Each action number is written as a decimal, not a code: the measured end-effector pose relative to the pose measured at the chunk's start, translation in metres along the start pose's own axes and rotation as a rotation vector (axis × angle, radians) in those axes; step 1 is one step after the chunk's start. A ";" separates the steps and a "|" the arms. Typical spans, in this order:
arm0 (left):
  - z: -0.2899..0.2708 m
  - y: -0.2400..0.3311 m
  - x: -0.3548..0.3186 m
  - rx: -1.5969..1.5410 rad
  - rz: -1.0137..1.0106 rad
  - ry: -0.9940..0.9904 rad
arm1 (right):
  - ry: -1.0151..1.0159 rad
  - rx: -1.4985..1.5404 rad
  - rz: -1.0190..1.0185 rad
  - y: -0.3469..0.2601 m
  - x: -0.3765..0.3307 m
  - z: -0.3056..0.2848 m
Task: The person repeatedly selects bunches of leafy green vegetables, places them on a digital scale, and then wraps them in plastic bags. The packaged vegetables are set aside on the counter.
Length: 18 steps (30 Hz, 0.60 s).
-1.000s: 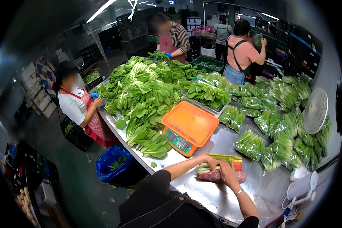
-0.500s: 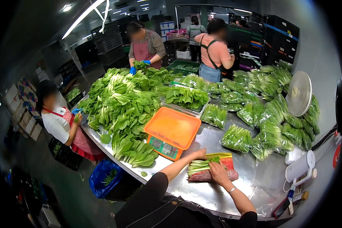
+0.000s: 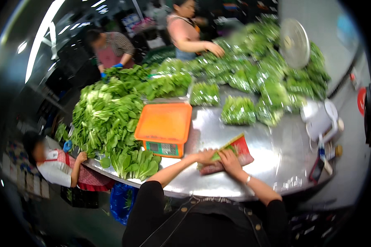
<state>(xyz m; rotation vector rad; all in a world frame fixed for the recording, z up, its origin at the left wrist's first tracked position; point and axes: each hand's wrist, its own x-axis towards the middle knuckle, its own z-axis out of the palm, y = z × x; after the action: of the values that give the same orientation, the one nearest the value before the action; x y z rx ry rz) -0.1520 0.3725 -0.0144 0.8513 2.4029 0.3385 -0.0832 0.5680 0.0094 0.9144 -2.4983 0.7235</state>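
Both grips are working on one thing: a printed red-and-green bag of greens [image 3: 228,154] lying flat on the steel surface [image 3: 272,136], just beside the orange scale [image 3: 164,127], on its right-hand near corner.

Left hand [image 3: 205,156] is resting at the bag's left end, fingers loosely curled and pressing down on it; whether the thumb is pinching an edge cannot be told from this view. Right hand [image 3: 231,160] is lying across the bag's middle, fingers spread flat, palm down, holding it against the surface rather than closing around it.

The bag's long axis is running from the left hand, nearest the scale, up and away to the right, so its red far end is pointing away from the scale and poking out beyond the right hand's fingers. Both hands are touching it; the right one is covering more of it.

Outward from the scale: loose leafy greens [image 3: 111,119] are piled to its left, filled clear bags of greens [image 3: 239,110] are lying beyond it to the right. Other people are working at the far and left edges.
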 end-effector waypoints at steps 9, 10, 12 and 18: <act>-0.010 0.043 -0.039 0.162 0.050 0.124 | -0.398 -0.150 -0.295 0.008 0.047 -0.007; -0.002 0.046 -0.048 0.268 -0.004 0.248 | -0.548 -0.091 -0.166 0.012 0.048 0.004; -0.011 0.040 -0.043 0.000 0.190 0.377 | -0.656 0.063 -0.071 0.032 0.048 0.012; 0.055 0.029 -0.088 -0.852 -0.364 0.848 | -0.519 0.149 0.329 0.052 0.053 0.026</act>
<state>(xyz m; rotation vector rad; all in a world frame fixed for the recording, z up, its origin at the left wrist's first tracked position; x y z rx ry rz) -0.0495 0.3408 -0.0099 -0.1799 2.6089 1.6686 -0.1614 0.5616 -0.0017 0.8308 -3.1404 0.8724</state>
